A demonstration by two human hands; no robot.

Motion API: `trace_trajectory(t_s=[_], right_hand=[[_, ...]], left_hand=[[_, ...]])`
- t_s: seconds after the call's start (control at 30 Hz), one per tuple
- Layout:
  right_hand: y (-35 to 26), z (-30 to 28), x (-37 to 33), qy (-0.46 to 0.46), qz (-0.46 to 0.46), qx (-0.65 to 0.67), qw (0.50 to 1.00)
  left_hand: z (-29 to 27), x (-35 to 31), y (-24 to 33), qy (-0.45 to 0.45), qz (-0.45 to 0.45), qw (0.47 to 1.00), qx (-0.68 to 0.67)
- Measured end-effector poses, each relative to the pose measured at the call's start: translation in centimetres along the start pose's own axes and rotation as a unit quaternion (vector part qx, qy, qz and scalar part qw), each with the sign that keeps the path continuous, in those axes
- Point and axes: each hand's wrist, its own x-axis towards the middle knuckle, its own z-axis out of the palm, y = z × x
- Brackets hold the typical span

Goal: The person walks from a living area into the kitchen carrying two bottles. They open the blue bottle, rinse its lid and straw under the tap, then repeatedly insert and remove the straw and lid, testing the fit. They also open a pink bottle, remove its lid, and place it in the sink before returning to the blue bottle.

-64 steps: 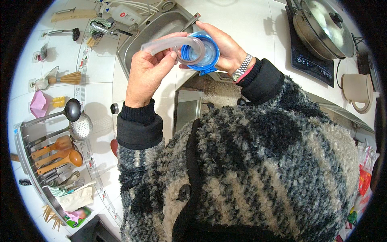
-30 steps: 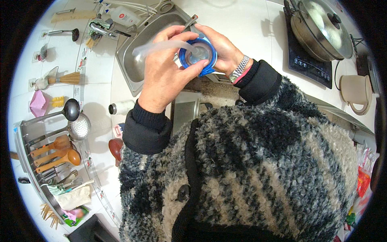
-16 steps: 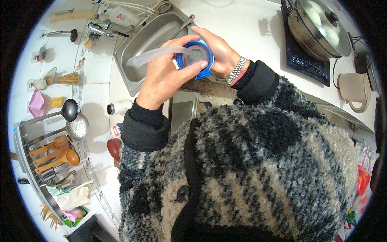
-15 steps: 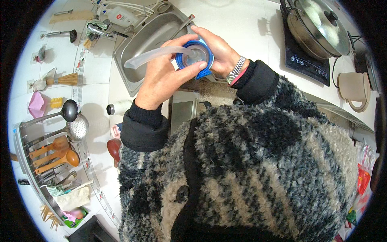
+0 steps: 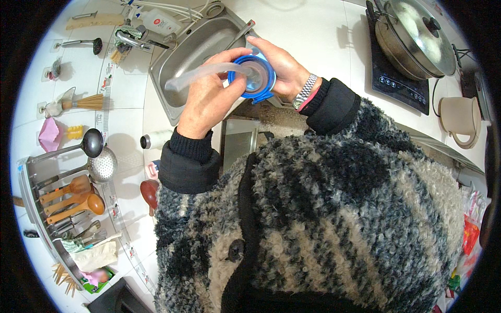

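Over the sink's front right corner, both my hands hold a see-through, round container [image 5: 257, 99] with a blue rim and a blue tab. My right hand [image 5: 287, 70] wraps its right side. My left hand [image 5: 209, 101] is at the left of the rim, with its thumb bent into the mouth and its fingers along the far edge. A translucent, curved plastic strip [image 5: 182, 79] runs from the mouth leftward over the back of my left hand. Whether the strip joins a piece inside cannot be made out.
Behind my hands lies a steel sink [image 5: 162, 78] with a faucet [image 5: 133, 40] and a long-handled tool [image 5: 242, 32]. A lidded pan [image 5: 402, 49] stands on a black cooktop [image 5: 399, 91] at right, near a beige pitcher [image 5: 459, 117]. A utensil rack [image 5: 28, 182] is at left.
My left thumb has moved from the near right side of the rim leftward into the mouth. The container has turned slightly. The view has shifted a little.
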Motion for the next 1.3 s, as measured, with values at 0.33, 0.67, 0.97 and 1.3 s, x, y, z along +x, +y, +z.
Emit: trace_trajectory(t_s=[0.33, 0.67, 0.97, 1.3], right_hand=[[-0.4, -0.5, -0.1, 0.006, -0.02, 0.012, 1.0], [-0.2, 0.2, -0.9, 0.02, 0.0, -0.01, 1.0], [-1.3, -0.8, 0.0, 0.044, -0.036, 0.027, 0.998], [-1.1, -0.6, 0.5, 0.058, -0.167, -0.089, 0.98]], left_hand=[[0.3, 0.1, 1.6, -0.026, 0.004, 1.0, 0.015], [1.0, 0.5, 0.1, -0.011, 0.011, 0.999, 0.04], [0.1, -0.3, 1.2, 0.128, 0.134, 0.969, 0.164], [2.5, -0.9, 0.8, 0.101, 0.1, 0.981, 0.131]])
